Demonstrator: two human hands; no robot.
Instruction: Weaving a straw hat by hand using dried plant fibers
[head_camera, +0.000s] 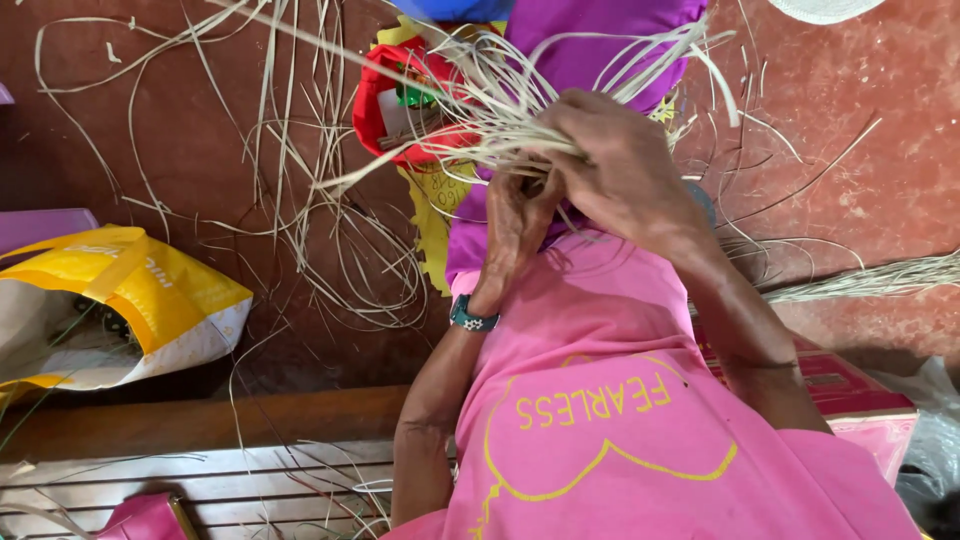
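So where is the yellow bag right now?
In the head view, the yellow bag lies on the red floor at the far left edge, away from both hands, with loose pale straw strips scattered just to its right.

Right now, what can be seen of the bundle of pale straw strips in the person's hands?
The bundle of straw strips is a sheaf of thin, flat, pale tan fibres, dry and grass-like. It is gathered tight where the right hand closes over it and the left hand pinches it from below. From that grip the strips fan out loosely up and to the left, some curling over the top. It is held above the lap, over purple cloth; more loose strips lie on the red floor.
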